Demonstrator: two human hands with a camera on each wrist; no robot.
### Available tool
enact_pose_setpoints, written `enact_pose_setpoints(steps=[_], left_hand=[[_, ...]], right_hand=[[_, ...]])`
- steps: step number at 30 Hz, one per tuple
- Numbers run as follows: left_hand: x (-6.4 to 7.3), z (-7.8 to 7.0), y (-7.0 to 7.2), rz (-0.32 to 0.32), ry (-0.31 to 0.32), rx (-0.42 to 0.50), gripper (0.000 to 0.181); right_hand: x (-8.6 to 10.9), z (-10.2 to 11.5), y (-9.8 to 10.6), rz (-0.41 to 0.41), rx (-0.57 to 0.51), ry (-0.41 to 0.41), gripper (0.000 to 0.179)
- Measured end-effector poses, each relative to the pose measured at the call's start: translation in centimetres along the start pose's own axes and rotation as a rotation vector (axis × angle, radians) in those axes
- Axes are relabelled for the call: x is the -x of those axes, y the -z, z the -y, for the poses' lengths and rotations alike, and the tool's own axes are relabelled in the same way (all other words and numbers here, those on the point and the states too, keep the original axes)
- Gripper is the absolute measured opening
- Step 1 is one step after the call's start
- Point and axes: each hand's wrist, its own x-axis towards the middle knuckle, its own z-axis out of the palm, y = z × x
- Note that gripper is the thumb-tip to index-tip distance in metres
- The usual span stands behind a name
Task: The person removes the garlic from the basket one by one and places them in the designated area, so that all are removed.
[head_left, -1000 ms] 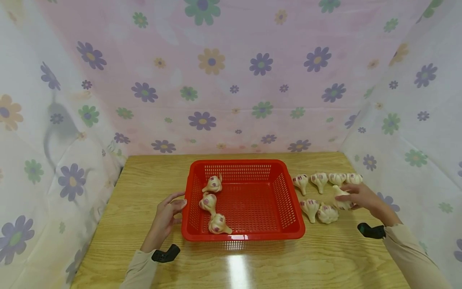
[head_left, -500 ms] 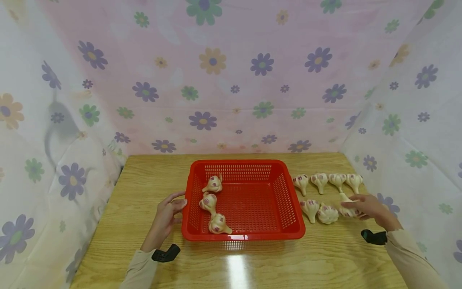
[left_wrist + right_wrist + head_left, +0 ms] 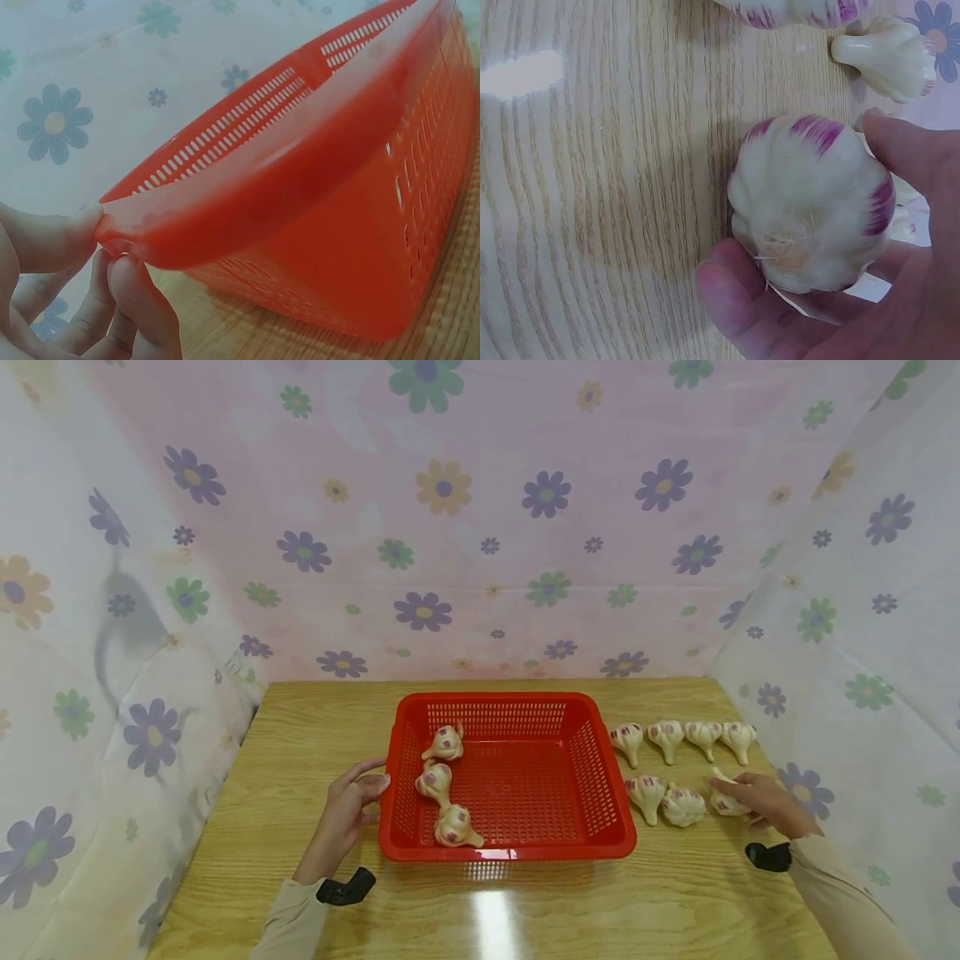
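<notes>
With twelve o'clock straight away from the person, the relation that counts is between the right hand (image 3: 772, 803) and the garlic bulb (image 3: 726, 803) in its grasp: the bulb sits at about nine o'clock of that hand, on the side facing the red basket (image 3: 506, 853), which lies farther off along the same nine o'clock line. The bulb's long axis slants, its neck pointing toward eleven o'clock; in the right wrist view its root end (image 3: 787, 247) faces the lens. The right hand is partly closed, fingers curled round opposite sides of the bulb with the bulb filling the gap. Whether the bulb bears its weight on the wooden table (image 3: 637, 910) or is just clear of it, the angle makes hard to judge. Two near-row bulbs (image 3: 683, 806) continue at nine o'clock, the closer just beside the held one, and four far-row bulbs (image 3: 703, 739) spread from ten round to just past twelve. The left hand (image 3: 347, 806) is much the farther from the held bulb, well apart across the basket; it pinches the rim at the basket's nine o'clock side, where three bulbs (image 3: 453, 827) lie inside.
</notes>
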Motion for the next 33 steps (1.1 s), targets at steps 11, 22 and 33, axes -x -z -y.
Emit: enact_pose_setpoints(steps=[11,22,33], left_hand=[[-0.1,0.0,0.0,0.012,-0.005,0.026,0.043],[0.0,0.0,-0.1,-0.001,-0.009,0.026,0.041],[0.0,0.0,0.0,-0.001,0.0,0.01,0.042]], right_hand=[[0.3,0.2,1.0,0.026,0.094,-0.043,0.082],[0.0,0.6,0.9,-0.021,0.109,-0.07,0.075],[0.3,3.5,1.1,-0.088,0.25,0.118,0.079]])
